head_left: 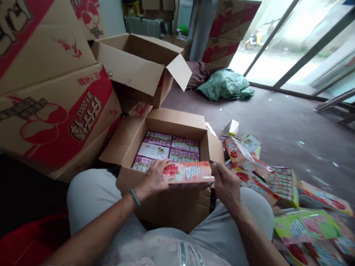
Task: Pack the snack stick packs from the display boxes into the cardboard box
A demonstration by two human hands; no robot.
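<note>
Over the carton (177,120), a pink box (190,172) shows fruit.

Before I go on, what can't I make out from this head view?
All in the head view:
- Left end of the pink fruit-print box: covered by the left hand.
- Anything below the top packs in the open carton: those packs hide it.
- Floor of the rear open carton: hidden by its front side.
- Rest of the metal frame: cut off by the right edge.
- Scooter details: too small, washed out by glare.
</note>
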